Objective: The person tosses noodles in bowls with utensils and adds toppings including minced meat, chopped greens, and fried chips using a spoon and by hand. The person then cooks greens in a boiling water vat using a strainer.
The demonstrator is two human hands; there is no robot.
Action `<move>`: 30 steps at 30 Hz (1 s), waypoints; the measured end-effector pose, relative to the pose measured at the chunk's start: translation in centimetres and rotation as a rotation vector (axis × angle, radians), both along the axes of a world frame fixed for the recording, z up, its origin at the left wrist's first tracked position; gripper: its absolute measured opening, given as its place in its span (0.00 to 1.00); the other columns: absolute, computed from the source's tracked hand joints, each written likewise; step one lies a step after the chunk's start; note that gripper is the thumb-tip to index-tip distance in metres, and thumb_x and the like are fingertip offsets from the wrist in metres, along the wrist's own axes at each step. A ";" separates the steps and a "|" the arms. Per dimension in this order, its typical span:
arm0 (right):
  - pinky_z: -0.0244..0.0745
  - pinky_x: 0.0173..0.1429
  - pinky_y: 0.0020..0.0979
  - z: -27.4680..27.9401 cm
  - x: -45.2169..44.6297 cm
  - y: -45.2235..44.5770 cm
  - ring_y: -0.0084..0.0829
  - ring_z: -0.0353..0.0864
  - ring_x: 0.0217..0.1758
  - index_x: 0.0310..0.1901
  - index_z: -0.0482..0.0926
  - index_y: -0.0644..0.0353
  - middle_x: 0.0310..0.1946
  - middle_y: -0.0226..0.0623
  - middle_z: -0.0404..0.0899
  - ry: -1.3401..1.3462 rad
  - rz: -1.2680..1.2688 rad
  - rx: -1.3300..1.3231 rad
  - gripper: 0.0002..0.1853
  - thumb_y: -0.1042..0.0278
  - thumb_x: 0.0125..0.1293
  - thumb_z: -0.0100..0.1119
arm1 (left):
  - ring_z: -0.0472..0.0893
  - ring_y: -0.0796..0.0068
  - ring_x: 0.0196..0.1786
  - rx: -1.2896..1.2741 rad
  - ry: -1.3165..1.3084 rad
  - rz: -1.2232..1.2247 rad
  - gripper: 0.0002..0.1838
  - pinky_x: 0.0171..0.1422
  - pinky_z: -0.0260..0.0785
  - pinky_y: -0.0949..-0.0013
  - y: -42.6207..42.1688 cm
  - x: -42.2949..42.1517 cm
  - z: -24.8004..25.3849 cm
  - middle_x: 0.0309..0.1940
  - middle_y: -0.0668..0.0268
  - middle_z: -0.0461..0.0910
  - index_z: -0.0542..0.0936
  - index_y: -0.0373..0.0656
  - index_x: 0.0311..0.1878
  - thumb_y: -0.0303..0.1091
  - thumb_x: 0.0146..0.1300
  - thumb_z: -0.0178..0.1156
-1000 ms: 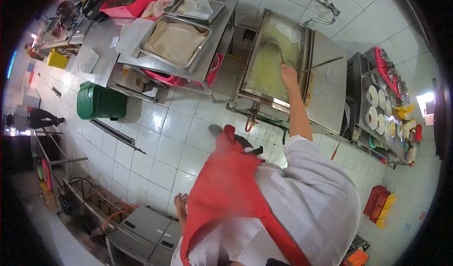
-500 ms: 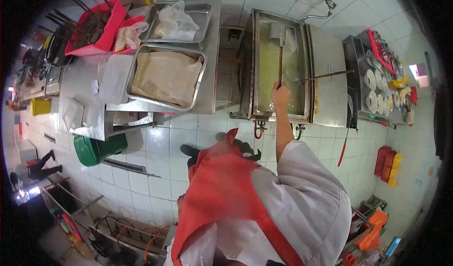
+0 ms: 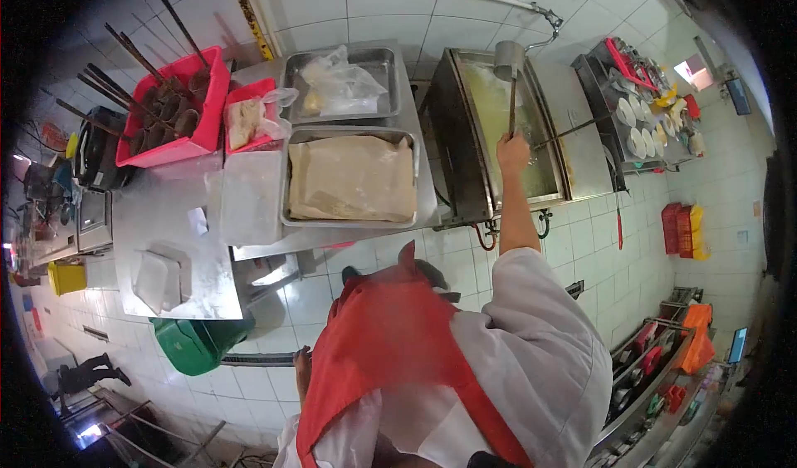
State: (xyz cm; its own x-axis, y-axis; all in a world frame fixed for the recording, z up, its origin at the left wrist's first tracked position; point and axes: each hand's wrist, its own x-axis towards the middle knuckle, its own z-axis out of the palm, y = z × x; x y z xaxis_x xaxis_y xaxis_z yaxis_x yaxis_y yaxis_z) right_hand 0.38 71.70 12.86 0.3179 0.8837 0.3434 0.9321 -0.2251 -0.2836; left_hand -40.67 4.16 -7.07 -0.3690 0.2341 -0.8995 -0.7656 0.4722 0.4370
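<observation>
My right hand is wrapped round the handle of a long-handled metal ladle, whose cup is raised at the back of a steel vat of yellow-green liquid. Another long-handled tool slants across the vat's right rim, its lower end near the liquid. My left hand hangs low beside the red apron, partly hidden by it, and its fingers are too small to read.
Left of the vat, a steel table holds a paper-lined tray, a tray with a plastic bag and a pink crate of long-handled tools. White bowls stand at right. A person is far left.
The ladle has come up out of the vat's liquid in my right hand, its cup now above the back rim. The view has shifted, bringing more of the left table and pink crate into sight.
</observation>
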 end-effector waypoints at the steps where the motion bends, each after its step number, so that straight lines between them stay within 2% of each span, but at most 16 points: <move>1: 0.73 0.33 0.47 0.7 -0.7 0.6 0.50 0.79 0.28 0.30 0.77 0.65 0.22 0.51 0.78 0.063 0.017 0.005 0.16 0.57 0.58 0.55 | 0.81 0.58 0.33 0.001 -0.009 -0.009 0.20 0.31 0.73 0.64 -0.8 -1.5 -0.2 0.40 0.49 0.78 0.65 0.38 0.54 0.41 0.65 0.47; 2: 0.72 0.29 0.44 1.4 -1.4 1.0 0.46 0.79 0.23 0.27 0.77 0.66 0.19 0.47 0.78 0.124 0.035 0.008 0.16 0.58 0.58 0.57 | 0.81 0.58 0.33 0.000 -0.019 -0.017 0.20 0.31 0.72 0.64 -1.5 -2.7 -0.2 0.40 0.49 0.78 0.65 0.38 0.54 0.41 0.65 0.47; 4: 0.62 0.20 0.36 5.0 -3.0 2.2 0.30 0.70 0.14 0.20 0.74 0.63 0.12 0.35 0.71 0.701 0.108 -0.075 0.15 0.61 0.57 0.59 | 0.81 0.58 0.32 0.013 -0.030 -0.013 0.20 0.31 0.72 0.64 -3.8 -4.9 -4.4 0.40 0.49 0.78 0.65 0.38 0.54 0.41 0.65 0.47; 6: 0.51 0.18 0.31 8.8 -3.9 3.6 0.20 0.60 0.12 0.15 0.70 0.58 0.10 0.26 0.62 0.832 0.162 -0.258 0.16 0.65 0.57 0.60 | 0.80 0.59 0.29 -0.048 -0.125 0.238 0.19 0.25 0.70 0.63 -6.0 -6.0 -6.6 0.38 0.49 0.79 0.65 0.38 0.54 0.39 0.64 0.46; 7: 0.49 0.17 0.31 15.2 -7.3 0.6 0.21 0.58 0.11 0.13 0.68 0.55 0.09 0.25 0.60 0.761 0.118 -0.370 0.17 0.66 0.56 0.61 | 0.79 0.61 0.26 -0.094 -0.131 0.443 0.19 0.24 0.69 0.64 -6.0 -5.5 -7.7 0.33 0.50 0.79 0.65 0.38 0.54 0.38 0.64 0.46; 8: 0.49 0.16 0.29 18.3 -8.5 -0.7 0.20 0.57 0.11 0.15 0.69 0.53 0.10 0.23 0.62 0.722 0.212 -0.442 0.16 0.65 0.57 0.60 | 0.79 0.61 0.26 -0.040 -0.018 0.232 0.19 0.25 0.70 0.63 -7.0 -4.8 -8.4 0.32 0.51 0.79 0.65 0.38 0.54 0.38 0.64 0.46; 9: 0.50 0.16 0.27 14.7 -5.6 2.7 0.19 0.56 0.11 0.19 0.70 0.53 0.12 0.23 0.62 0.557 0.597 -0.397 0.13 0.65 0.59 0.59 | 0.79 0.61 0.26 0.006 0.101 0.037 0.19 0.27 0.71 0.63 -8.5 -3.9 -8.5 0.31 0.51 0.80 0.65 0.37 0.54 0.38 0.64 0.46; 10: 0.50 0.14 0.23 19.2 -9.1 0.2 0.17 0.56 0.11 0.23 0.71 0.55 0.12 0.21 0.62 0.710 0.481 -0.532 0.10 0.64 0.59 0.58 | 0.80 0.61 0.27 0.067 -0.147 0.280 0.19 0.30 0.72 0.62 -8.0 -3.6 -6.1 0.31 0.49 0.80 0.65 0.36 0.55 0.37 0.64 0.46; 11: 0.49 0.13 0.20 22.2 -12.3 -1.7 0.14 0.56 0.10 0.25 0.72 0.56 0.12 0.20 0.60 0.828 0.546 -0.574 0.09 0.65 0.60 0.57 | 0.80 0.61 0.27 0.069 -0.120 0.351 0.19 0.30 0.72 0.62 -7.7 -3.4 -4.6 0.31 0.49 0.80 0.65 0.36 0.55 0.37 0.64 0.46; 15: 0.45 0.11 0.14 28.2 -23.7 -4.3 0.08 0.55 0.10 0.28 0.74 0.58 0.13 0.17 0.58 1.058 0.774 -0.732 0.06 0.68 0.62 0.54 | 0.81 0.58 0.31 -0.029 -0.100 0.253 0.19 0.34 0.75 0.62 -3.7 -2.3 0.2 0.34 0.48 0.79 0.64 0.35 0.54 0.38 0.65 0.45; 17: 0.45 0.11 0.14 29.2 -30.0 -4.9 0.07 0.54 0.10 0.29 0.75 0.61 0.13 0.17 0.58 1.009 0.898 -0.812 0.07 0.68 0.63 0.55 | 0.82 0.56 0.34 -0.073 -0.118 0.151 0.19 0.36 0.76 0.62 -1.9 -1.5 0.8 0.36 0.47 0.79 0.64 0.35 0.53 0.38 0.65 0.45; 21: 0.45 0.11 0.14 28.1 -41.3 -5.0 0.08 0.54 0.09 0.25 0.73 0.61 0.14 0.18 0.61 0.958 1.169 -0.961 0.11 0.66 0.62 0.58 | 0.82 0.55 0.34 -0.013 -0.081 0.316 0.18 0.37 0.76 0.62 -1.4 -0.6 0.6 0.36 0.47 0.79 0.64 0.34 0.52 0.37 0.65 0.45; 23: 0.47 0.11 0.17 26.6 -46.8 -5.1 0.10 0.55 0.09 0.23 0.73 0.60 0.13 0.21 0.63 0.836 1.206 -0.914 0.11 0.67 0.60 0.59 | 0.82 0.55 0.34 0.067 -0.111 0.397 0.17 0.37 0.76 0.60 -2.5 0.0 -0.3 0.36 0.46 0.79 0.64 0.34 0.52 0.36 0.65 0.45; 25: 0.50 0.11 0.20 26.4 -51.5 -5.7 0.13 0.58 0.09 0.21 0.73 0.59 0.11 0.24 0.65 0.566 1.148 -0.864 0.11 0.67 0.57 0.60 | 0.82 0.55 0.34 0.049 -0.097 0.433 0.17 0.37 0.76 0.60 -3.5 1.1 -0.3 0.36 0.46 0.79 0.64 0.34 0.52 0.36 0.65 0.45; 28: 0.53 0.12 0.23 26.9 -55.8 -6.5 0.17 0.61 0.09 0.19 0.73 0.59 0.10 0.26 0.66 0.573 1.164 -0.791 0.11 0.67 0.54 0.61 | 0.82 0.54 0.34 0.016 -0.083 0.510 0.17 0.37 0.76 0.59 -4.5 3.0 0.4 0.36 0.46 0.79 0.64 0.34 0.52 0.36 0.65 0.45; 30: 0.53 0.12 0.24 25.0 -58.7 -4.4 0.18 0.62 0.09 0.19 0.74 0.60 0.10 0.27 0.68 0.569 1.152 -0.750 0.10 0.68 0.54 0.59 | 0.82 0.54 0.34 -0.001 -0.081 0.551 0.17 0.36 0.76 0.60 -5.4 4.7 1.1 0.35 0.46 0.79 0.64 0.34 0.52 0.36 0.65 0.45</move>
